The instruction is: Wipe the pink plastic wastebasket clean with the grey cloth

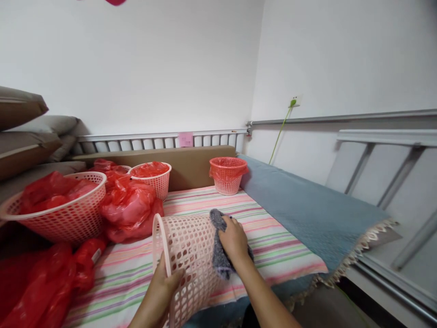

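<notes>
A pink perforated plastic basket [193, 241] lies tipped on its side, its mouth facing left. My left hand [165, 282] grips its rim, thumb on the outside and the other fingers hidden within. A grey fuzzy cloth [220, 259] is bunched under my right hand [234, 239], which presses it to the basket's base. Some fingertips of that hand are hidden by the cloth. Beneath the basket spreads a striped cloth [273, 246] in pink, green and white.
Red plastic bags [128, 205] and pink baskets with red bags in them [73, 214] crowd the left. Another basket with a red liner [228, 180] stands at the back. Cushions [30, 136] are stacked far left. A metal railing [341, 117] and a green cord [280, 134] run along the right wall.
</notes>
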A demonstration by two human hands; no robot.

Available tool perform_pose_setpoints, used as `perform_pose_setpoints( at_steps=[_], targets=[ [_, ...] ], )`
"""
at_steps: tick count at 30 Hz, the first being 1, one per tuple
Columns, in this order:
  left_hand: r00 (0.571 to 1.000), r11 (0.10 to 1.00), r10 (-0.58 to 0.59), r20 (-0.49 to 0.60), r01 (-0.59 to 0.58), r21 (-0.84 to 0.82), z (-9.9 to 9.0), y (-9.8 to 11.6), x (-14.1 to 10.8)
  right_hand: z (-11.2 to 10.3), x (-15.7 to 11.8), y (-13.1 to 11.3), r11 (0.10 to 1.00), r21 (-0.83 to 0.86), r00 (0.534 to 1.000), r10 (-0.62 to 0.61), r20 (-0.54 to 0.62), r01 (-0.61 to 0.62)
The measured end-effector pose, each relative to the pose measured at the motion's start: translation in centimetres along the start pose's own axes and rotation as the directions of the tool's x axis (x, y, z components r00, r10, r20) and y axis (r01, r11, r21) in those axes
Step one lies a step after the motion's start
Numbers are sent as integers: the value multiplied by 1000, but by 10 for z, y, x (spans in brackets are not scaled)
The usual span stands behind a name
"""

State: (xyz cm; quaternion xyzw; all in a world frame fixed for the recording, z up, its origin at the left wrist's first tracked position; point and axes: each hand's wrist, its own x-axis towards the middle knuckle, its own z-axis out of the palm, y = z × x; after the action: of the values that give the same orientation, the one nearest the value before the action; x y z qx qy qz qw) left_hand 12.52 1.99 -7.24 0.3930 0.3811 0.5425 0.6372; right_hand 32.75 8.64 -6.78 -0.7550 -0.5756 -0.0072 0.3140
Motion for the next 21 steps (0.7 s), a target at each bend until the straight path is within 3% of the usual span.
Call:
perform_pose_setpoints(
  at_steps=[3,6,10,13,16,19,21],
  targets=[
    [999,999,40,11,-40,2,-5,-12,1,-1,-17,-50,977,152,988,-152,1,150],
    [986,979,162,-46,-154,134,-17,-21,7,-2,-41,-101,892,314,942,-333,-32,326],
    [971,947,227,-78,-201,250,-24,-20,6,-4,-58,-126,827,390,907,-417,-59,405],
    [979,953,202,-24,-191,236,-14,-12,-4,0,-51,-115,832,358,899,-435,-51,423],
    [996,987,93,2,-93,130,-5,-8,-13,5,-26,-86,889,232,915,-404,-9,395],
    [997,1000,-27,68,26,12,-6,-14,-18,6,8,-43,970,47,968,-240,70,237],
    [994,999,-38,103,35,29,-11,-20,-20,2,26,-13,996,-65,993,-62,100,69]
  ],
)
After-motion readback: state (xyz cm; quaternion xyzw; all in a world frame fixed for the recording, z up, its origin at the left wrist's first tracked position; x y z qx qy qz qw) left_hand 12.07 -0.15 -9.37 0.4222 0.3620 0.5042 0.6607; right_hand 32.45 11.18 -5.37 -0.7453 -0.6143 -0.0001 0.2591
